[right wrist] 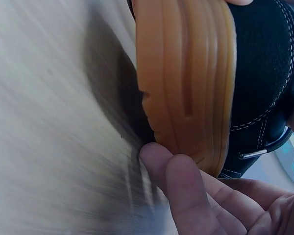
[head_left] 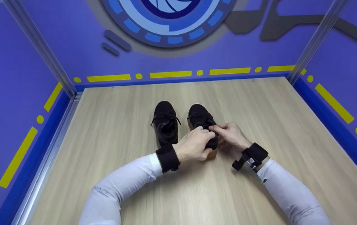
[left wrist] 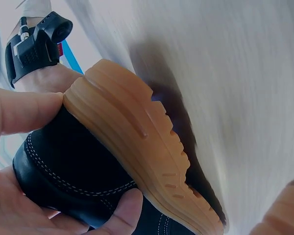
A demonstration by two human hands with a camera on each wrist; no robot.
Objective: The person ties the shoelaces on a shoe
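Two black lace-up shoes stand side by side on the wood-grain table, toes pointing away. Both hands are at the right-hand shoe (head_left: 198, 112). My left hand (head_left: 196, 143) grips it around the heel and ankle collar. In the left wrist view the thumb lies on the upper edge of the tan sole (left wrist: 132, 117), and fingers press the white-stitched upper (left wrist: 73, 152). My right hand (head_left: 232, 135) holds the shoe's right side, with curled fingers (right wrist: 186, 181) against the sole and the thumb up by the opening. A lace end with a metal tip (right wrist: 252, 154) hangs beside that hand.
The left-hand shoe (head_left: 164, 110) stands just left of the held one, its laces tied. Purple-blue panels (head_left: 178, 67) with yellow marks wall in the table (head_left: 119, 125) at the back and both sides. Each wrist wears a black camera strap (head_left: 167, 157).
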